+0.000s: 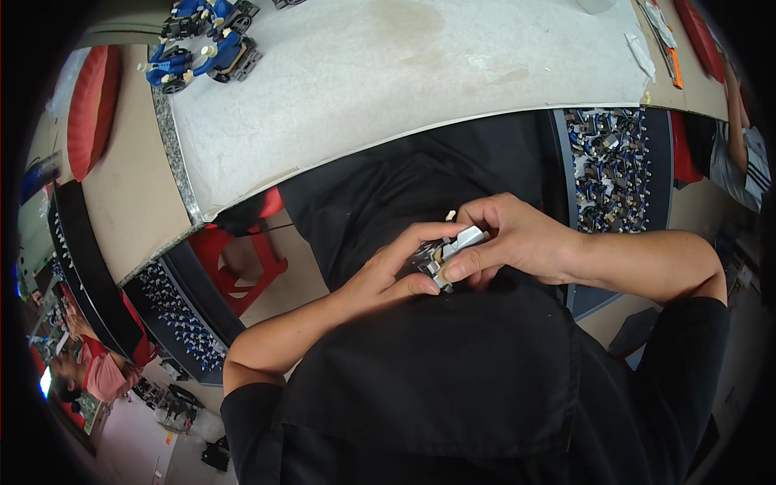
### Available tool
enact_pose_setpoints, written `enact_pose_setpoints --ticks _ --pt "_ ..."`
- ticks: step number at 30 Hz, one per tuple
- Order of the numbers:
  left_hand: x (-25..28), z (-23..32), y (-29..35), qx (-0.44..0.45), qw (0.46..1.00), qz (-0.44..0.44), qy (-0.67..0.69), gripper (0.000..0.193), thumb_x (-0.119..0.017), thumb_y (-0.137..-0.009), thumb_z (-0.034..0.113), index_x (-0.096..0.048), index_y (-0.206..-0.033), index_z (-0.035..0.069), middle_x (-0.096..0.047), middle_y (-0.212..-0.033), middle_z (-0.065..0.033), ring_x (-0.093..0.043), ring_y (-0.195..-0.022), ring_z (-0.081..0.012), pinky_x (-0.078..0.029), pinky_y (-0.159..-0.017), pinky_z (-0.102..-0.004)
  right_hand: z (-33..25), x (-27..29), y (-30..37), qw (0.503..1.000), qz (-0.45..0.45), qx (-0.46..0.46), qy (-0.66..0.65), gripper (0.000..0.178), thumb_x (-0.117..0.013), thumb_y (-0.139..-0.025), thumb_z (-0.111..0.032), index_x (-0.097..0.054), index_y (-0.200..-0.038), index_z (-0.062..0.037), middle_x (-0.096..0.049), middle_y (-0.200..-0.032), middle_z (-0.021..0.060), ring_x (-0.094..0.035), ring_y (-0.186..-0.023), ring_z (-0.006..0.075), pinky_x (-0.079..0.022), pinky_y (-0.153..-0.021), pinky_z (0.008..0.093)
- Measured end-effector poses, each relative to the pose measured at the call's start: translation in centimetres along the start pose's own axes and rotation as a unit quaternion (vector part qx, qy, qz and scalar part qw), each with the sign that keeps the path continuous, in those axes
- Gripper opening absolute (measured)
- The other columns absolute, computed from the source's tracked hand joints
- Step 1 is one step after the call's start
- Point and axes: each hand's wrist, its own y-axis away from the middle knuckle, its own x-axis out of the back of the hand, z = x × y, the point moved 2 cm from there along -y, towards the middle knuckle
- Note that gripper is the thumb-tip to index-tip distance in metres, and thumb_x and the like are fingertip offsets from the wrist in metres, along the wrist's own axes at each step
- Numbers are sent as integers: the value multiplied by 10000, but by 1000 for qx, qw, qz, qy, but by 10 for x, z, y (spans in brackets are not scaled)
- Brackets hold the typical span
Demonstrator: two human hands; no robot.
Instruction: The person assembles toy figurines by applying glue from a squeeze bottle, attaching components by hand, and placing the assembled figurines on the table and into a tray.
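Observation:
Just above my lap, both hands hold a small grey-and-black toy (pixel 467 237) with a pale silver block on its upper side. My left hand (pixel 380 271) pinches its left side between thumb and fingers. From the right, my right hand (pixel 517 238) wraps round it, thumb pressed on its near face and fingers behind. Fingers cover much of the toy, so its full shape cannot be made out. On the far left of the table stand several blue toy figures (pixel 229 55) on dark wheeled bases.
A white-covered table (pixel 364 73) lies ahead of my lap. At right is a bin (pixel 608 170) packed with blue and dark toys; another bin (pixel 182 311) of small blue pieces sits lower left by a red stool (pixel 250 267). An orange cutter (pixel 674 69) lies far right. Other people sit at both sides.

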Motion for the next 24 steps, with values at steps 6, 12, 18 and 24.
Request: enact_pose_setpoints --ticks 6,12,18,24 --pt "-2 8 0 18 993 -36 -114 590 -662 -757 174 -367 -1265 118 -522 -1112 -111 -539 -1025 -272 -438 -837 -356 15 2 -6 996 -1 79 30 254 -758 -677 -140 -544 -742 -20 -569 -708 40 -540 -635 81 -416 -547 213" --pt "3 4 -1 -134 972 -14 -192 650 -706 -689 173 -392 -1256 130 -547 -874 -106 -562 -777 -286 -458 -650 -368 3 2 -2 952 21 239 188 300 -767 -647 -126 -494 -687 -7 -528 -640 27 -471 -597 74 -373 -527 247" --pt "13 26 -10 -181 959 8 -219 655 -718 -661 228 -432 -1236 99 -544 -841 -105 -537 -704 -256 -438 -602 -335 -25 -4 8 959 14 227 169 349 -776 -638 -46 -433 -700 -47 -432 -710 -29 -394 -643 26 -334 -540 212" --pt "13 17 -13 -183 964 35 -190 637 -706 -684 215 -425 -1242 93 -549 -849 -104 -544 -714 -249 -444 -624 -339 -35 -1 4 970 3 160 185 374 -791 -635 -108 -426 -691 -48 -429 -664 -39 -391 -628 25 -331 -538 206"
